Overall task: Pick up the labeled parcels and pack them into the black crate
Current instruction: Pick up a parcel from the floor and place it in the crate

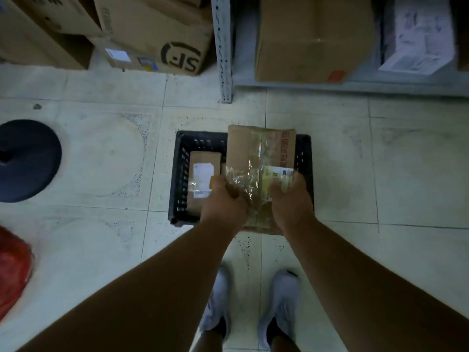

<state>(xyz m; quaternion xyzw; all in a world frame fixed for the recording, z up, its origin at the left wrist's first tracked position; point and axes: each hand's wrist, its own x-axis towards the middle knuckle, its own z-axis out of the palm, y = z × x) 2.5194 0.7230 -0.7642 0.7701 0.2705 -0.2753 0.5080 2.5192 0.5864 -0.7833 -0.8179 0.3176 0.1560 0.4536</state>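
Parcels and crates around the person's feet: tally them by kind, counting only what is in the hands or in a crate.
Parcel held in both hands: 1, gripped by the left hand and right hand
Parcel lying in the crate: 1
Black crate: 1
Total: 3

Both hands point(225, 199) point(289, 199) gripping parcel point(253, 158), above black crate point(180, 174)

Held parcel point(258, 171): hides black crate point(181, 174) from centre to 3 o'clock. Its label print: blurred. Red bag point(12, 270), 9 o'clock: cut by edge.
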